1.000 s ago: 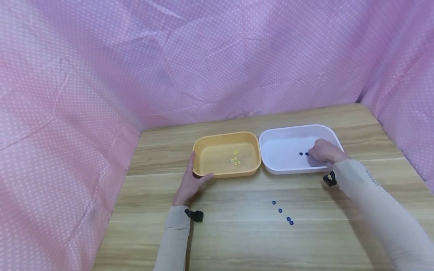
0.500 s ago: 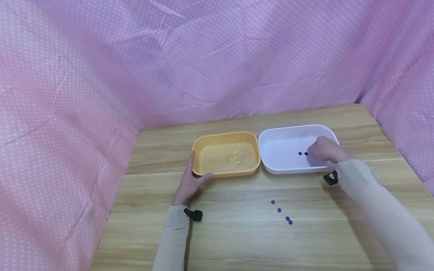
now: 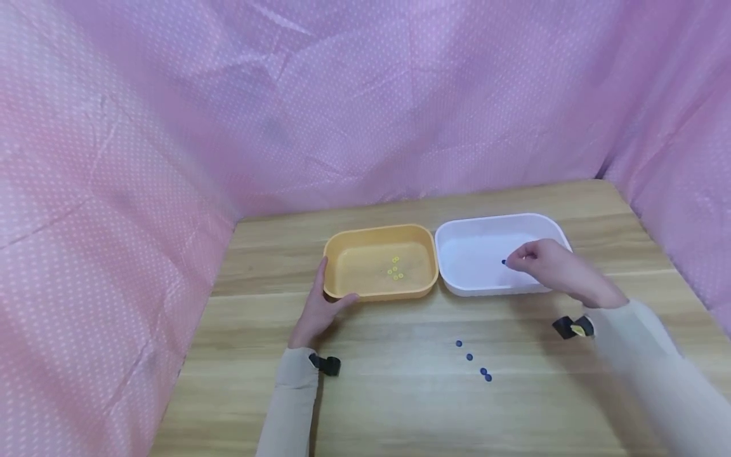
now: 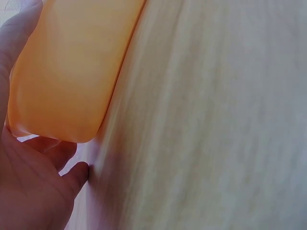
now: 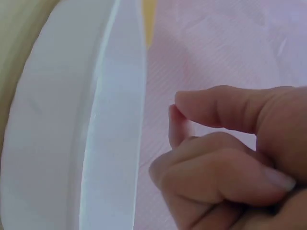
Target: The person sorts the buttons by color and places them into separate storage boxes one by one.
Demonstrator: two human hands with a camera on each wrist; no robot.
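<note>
In the head view my left hand (image 3: pixel 316 312) holds the left front corner of a yellow plastic tray (image 3: pixel 377 295), thumb along the front wall and fingers on the left end. Inside that tray lie several small yellow discs (image 3: pixel 395 269) with pale centres. Over the white tray (image 3: pixel 476 291) on the right is my right hand (image 3: pixel 542 261), thumb and index fingertip together. The right wrist view shows nothing between those fingertips, though something tiny could be hidden. One small dark blue disc (image 3: pixel 504 261), like a button, shows in the white tray beside the fingertips.
Several more dark blue discs (image 3: pixel 469 357) lie on the wooden table (image 3: pixel 400 393) in front of the trays. The two trays stand side by side, ends touching or nearly so. Pink dotted cloth (image 3: pixel 365 114) hangs behind and at both sides.
My right hand has lifted off the white tray's floor, its wrist drawn back toward me. One of two blue discs seen there is now out of sight. My left hand stays put.
</note>
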